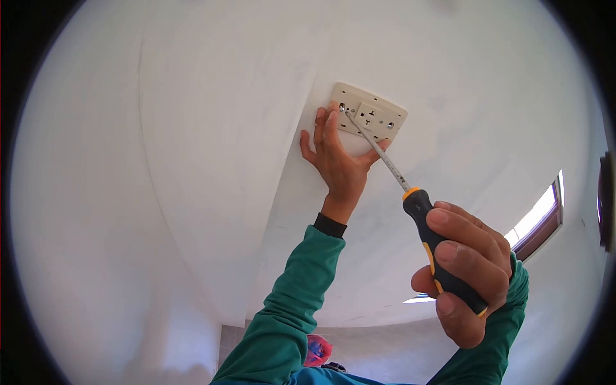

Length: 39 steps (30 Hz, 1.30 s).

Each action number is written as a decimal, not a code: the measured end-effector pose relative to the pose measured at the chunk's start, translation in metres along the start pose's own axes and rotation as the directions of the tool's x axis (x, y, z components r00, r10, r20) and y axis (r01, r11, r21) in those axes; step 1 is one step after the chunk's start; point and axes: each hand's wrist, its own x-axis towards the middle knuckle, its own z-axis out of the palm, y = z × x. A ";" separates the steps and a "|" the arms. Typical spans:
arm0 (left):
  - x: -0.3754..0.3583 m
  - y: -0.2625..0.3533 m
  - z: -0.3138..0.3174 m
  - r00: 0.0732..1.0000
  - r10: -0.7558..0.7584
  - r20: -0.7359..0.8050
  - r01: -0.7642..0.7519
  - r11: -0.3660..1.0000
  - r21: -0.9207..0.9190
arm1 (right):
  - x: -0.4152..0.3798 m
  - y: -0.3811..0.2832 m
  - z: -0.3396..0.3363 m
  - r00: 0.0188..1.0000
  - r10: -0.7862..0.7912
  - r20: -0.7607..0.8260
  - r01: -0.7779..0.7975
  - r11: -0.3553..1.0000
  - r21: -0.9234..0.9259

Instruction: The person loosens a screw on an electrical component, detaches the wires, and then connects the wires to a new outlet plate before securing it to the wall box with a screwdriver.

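A cream wall socket (381, 119) with its mounting frame sits tilted against the white wall. My left hand (343, 163) holds it from below, fingers at its left end and thumb at its lower right edge. A screwdriver (418, 204) with a black and yellow handle is gripped in my closed right hand (475, 256). Its metal shaft slants up to the left, and the tip meets the frame near the screw hole at the left end. Whether the tip is seated in a screw head is too small to tell.
White wall (212, 128) surrounds the socket, with a corner edge running down to its left. A window (538, 221) with a dark frame lies at the right. Low in the view, behind my left sleeve, is a pink object (319, 350).
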 end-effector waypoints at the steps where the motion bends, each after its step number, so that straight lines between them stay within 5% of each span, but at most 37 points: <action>1: 0.000 0.000 0.000 1.000 0.001 0.002 -0.001 1.000 0.001 | 0.000 0.001 0.002 1.000 0.002 -0.002 -0.002 1.000 0.001; 22: 0.000 0.002 -0.004 1.000 -0.008 0.010 0.008 1.000 -0.008 | 0.012 0.010 0.012 0.994 -0.106 -0.012 0.106 0.994 -0.042; 28: -0.003 -0.004 0.002 1.000 -0.003 0.011 0.003 1.000 -0.022 | 0.027 0.000 0.002 0.999 0.022 0.025 -0.016 0.974 -0.225; 31: -0.005 -0.005 0.006 0.997 0.055 -0.054 -0.059 0.995 -0.075 | 0.046 0.010 0.010 0.989 -0.146 -0.024 0.138 0.968 -0.210; 33: -0.004 0.004 -0.001 0.995 -0.086 0.044 0.085 0.996 0.019 | 0.046 0.005 0.013 0.982 -0.187 0.011 0.187 0.982 -0.034; 37: 0.000 0.010 -0.004 0.992 -0.120 0.046 0.120 0.993 -0.003 | 0.045 -0.001 0.003 0.996 -0.025 0.081 0.055 0.920 -0.389; 39: 0.002 0.009 -0.006 0.993 -0.091 0.070 0.090 0.996 0.005 | 0.049 0.000 0.013 0.988 -0.152 0.037 0.151 0.871 -0.468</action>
